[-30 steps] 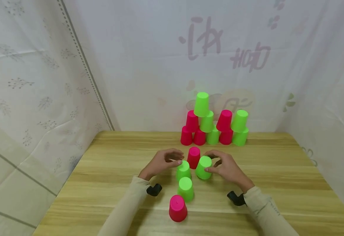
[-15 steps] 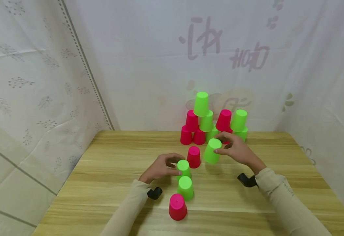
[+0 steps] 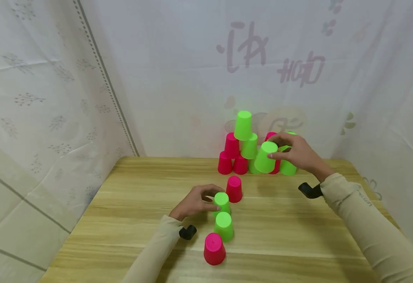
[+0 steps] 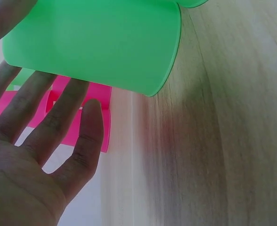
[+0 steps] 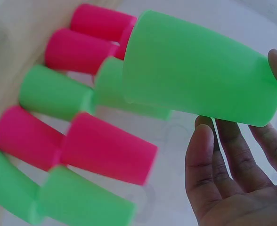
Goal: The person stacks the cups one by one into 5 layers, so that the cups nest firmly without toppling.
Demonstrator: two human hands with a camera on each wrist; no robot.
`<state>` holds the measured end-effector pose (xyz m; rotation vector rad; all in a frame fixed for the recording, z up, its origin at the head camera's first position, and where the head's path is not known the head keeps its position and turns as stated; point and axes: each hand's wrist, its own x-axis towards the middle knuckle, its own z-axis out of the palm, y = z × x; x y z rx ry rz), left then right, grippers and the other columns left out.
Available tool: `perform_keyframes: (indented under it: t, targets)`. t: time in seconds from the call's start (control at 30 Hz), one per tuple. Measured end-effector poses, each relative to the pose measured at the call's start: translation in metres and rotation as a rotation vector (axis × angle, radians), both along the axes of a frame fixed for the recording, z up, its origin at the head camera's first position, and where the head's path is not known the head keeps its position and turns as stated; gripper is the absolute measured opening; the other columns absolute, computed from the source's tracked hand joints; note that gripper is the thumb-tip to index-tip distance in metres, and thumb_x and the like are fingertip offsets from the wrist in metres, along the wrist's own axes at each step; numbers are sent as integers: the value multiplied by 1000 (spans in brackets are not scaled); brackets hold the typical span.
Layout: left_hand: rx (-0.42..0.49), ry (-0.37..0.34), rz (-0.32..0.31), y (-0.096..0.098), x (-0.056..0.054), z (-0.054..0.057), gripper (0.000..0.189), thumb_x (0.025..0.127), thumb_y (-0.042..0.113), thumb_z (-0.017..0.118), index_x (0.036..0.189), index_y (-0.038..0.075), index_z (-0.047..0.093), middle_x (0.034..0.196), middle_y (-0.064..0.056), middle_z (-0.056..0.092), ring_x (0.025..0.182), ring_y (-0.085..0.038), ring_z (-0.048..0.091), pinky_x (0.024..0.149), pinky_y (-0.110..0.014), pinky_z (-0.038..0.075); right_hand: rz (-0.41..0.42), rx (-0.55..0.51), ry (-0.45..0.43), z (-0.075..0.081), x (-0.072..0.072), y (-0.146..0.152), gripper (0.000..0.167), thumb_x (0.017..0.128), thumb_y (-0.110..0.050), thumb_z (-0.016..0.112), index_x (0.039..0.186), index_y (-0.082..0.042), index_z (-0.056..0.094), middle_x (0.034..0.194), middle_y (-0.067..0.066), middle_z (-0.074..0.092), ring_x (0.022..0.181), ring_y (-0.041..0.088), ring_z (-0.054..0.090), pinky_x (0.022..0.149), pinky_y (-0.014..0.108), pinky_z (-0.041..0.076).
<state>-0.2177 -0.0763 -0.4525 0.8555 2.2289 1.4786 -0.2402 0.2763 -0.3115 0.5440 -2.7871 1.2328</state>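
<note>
My right hand (image 3: 300,153) pinches an upside-down green cup (image 3: 265,158) between thumb and fingers, held up off the table in front of the stacked cups. In the right wrist view this cup (image 5: 199,70) lies across the thumb and fingertips. My left hand (image 3: 193,202) has its thumb and fingers around another upside-down green cup (image 3: 222,199), standing on the table. Its fingers (image 4: 49,117) reach behind that cup in the left wrist view. Just behind it stands a red cup (image 3: 234,189); in front are a green cup (image 3: 224,226) and a red cup (image 3: 214,250).
Red and green cups are stacked upside down at the table's back edge, with a green cup (image 3: 243,125) on top at the left. The right part of the stack is partly hidden behind my right hand. A patterned cloth (image 3: 178,78) hangs behind the wooden table (image 3: 128,204).
My right hand has lifted its green cup and carried it up, back and to the right, to the stack. My left hand has settled lower around its green cup, which stays in place.
</note>
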Motion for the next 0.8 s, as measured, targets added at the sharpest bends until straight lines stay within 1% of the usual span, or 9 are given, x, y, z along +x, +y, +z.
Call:
perform_keyframes:
  t: [0.1, 0.2, 0.37, 0.47, 0.63, 0.73, 0.8]
  targets:
    - [-2, -3, 2, 0, 1, 0, 43, 87, 18, 79, 127, 17, 65, 121, -6, 70, 117, -25, 64, 102, -49, 53, -22, 11, 0, 15, -7, 1, 42, 88, -27, 78, 126, -13, 64, 115, 7, 68, 104, 18, 61, 89, 31, 51]
    - [-4, -11, 10, 0, 2, 0, 42, 86, 18, 79, 126, 19, 65, 120, -3, 70, 117, -23, 64, 102, -48, 53, -35, 19, 10, 28, -14, 1, 41, 89, -27, 77, 126, -13, 64, 116, 8, 67, 106, 21, 61, 92, 37, 50]
    - [-1, -6, 9, 0, 3, 0, 43, 86, 20, 79, 126, 20, 65, 120, -1, 70, 117, -21, 64, 102, -49, 54, -66, 21, 22, 42, -25, 1, 42, 90, -32, 75, 125, -13, 63, 120, 10, 67, 110, 24, 60, 99, 46, 47]
    - [-2, 0, 7, 1, 3, 0, 44, 87, 21, 79, 128, 18, 65, 121, -2, 70, 117, -22, 64, 102, -52, 53, -92, 17, 28, 45, -31, -1, 44, 91, -36, 74, 126, -13, 63, 122, 11, 66, 112, 26, 59, 100, 49, 46]
    - [-8, -15, 12, 1, 4, 1, 46, 86, 20, 80, 129, 17, 64, 123, -3, 70, 119, -24, 64, 103, -52, 52, -145, -2, 14, 44, -44, -5, 48, 91, -40, 73, 128, -12, 61, 122, 12, 65, 112, 27, 59, 97, 46, 48]
    - [-12, -19, 18, 1, 3, 1, 46, 86, 20, 80, 129, 18, 64, 122, -1, 70, 120, -24, 64, 103, -51, 53, -174, -13, 4, 41, -52, -7, 52, 91, -42, 73, 130, -10, 60, 124, 13, 64, 112, 28, 60, 98, 46, 49]
    - [-14, -21, 19, 1, 3, 1, 45, 86, 21, 80, 128, 20, 65, 122, 0, 70, 120, -24, 64, 104, -51, 52, -190, -14, 3, 41, -58, -7, 55, 91, -43, 72, 131, -9, 59, 126, 15, 63, 113, 29, 60, 99, 48, 49]
